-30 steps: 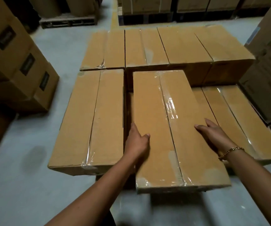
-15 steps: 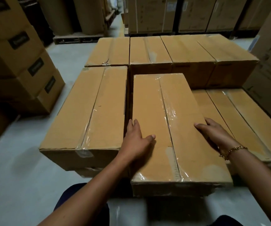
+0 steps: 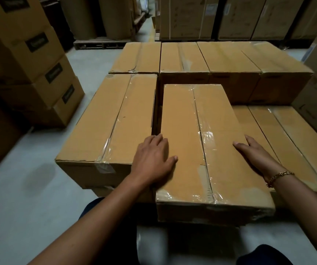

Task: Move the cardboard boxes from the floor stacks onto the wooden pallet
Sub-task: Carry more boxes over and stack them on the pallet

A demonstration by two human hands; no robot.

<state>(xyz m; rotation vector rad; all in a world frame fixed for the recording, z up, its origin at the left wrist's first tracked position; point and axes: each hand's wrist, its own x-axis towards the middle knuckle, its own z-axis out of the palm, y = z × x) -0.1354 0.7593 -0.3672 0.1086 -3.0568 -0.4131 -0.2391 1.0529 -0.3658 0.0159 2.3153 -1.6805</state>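
Jutting box point(image 3: 184, 115) risks tipping.
Left hand point(image 3: 153, 161) and right hand point(image 3: 257, 155) lie flat on top, fingers straight; neither grips, so its near end could drop.

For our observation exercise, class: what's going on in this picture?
A person leans over a group of taped cardboard boxes. Both hands are on the near middle box: the left hand lies flat on its top by the left edge, and the right hand lies along its right edge. This box juts out nearer the person than the left box. A taller back row stands behind. No pallet is visible underneath.
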